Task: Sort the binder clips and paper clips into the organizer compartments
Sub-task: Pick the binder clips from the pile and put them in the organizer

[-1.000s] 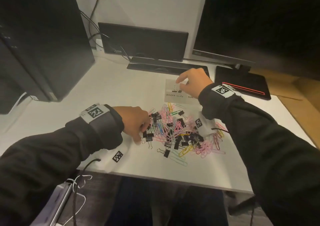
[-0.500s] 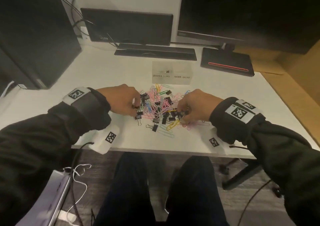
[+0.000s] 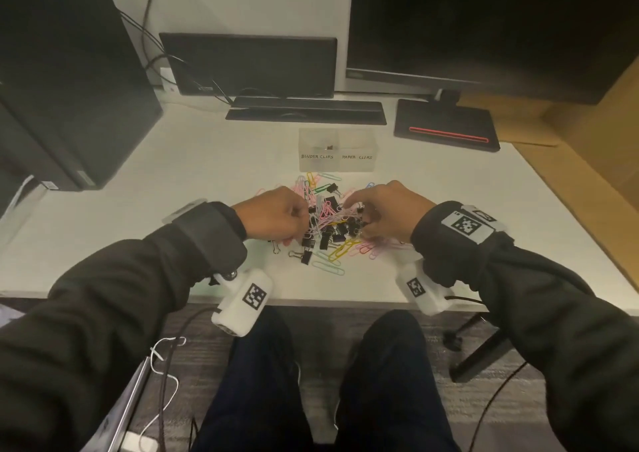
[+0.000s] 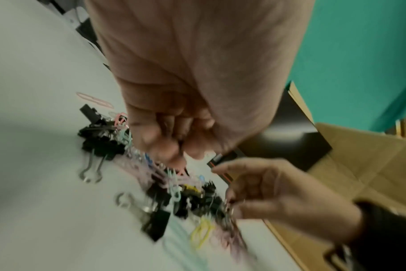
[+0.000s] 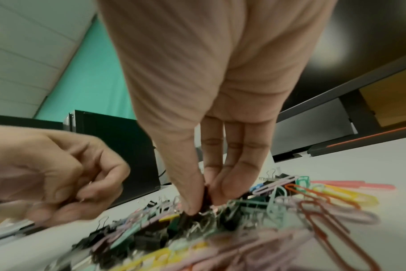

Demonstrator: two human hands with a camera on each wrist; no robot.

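Note:
A mixed pile of black binder clips and coloured paper clips lies on the white desk. Behind it stands the clear two-compartment organizer, labelled BINDER CLIPS on the left and PAPER CLIPS on the right. One binder clip sits in the left compartment. My left hand is at the pile's left edge with its fingers curled; a glint of clip wire shows between them. My right hand pinches a black binder clip between thumb and fingers, down in the pile's right side.
A keyboard and a black pad with a red line lie behind the organizer. A computer tower stands at the left, with monitors at the back. A cardboard box sits at the right. The desk's front edge is close below the pile.
A second ago my right hand was over the organizer's binder clip compartment; it has come back down to the pile and pinched a clip. My left hand stayed at the pile's left edge.

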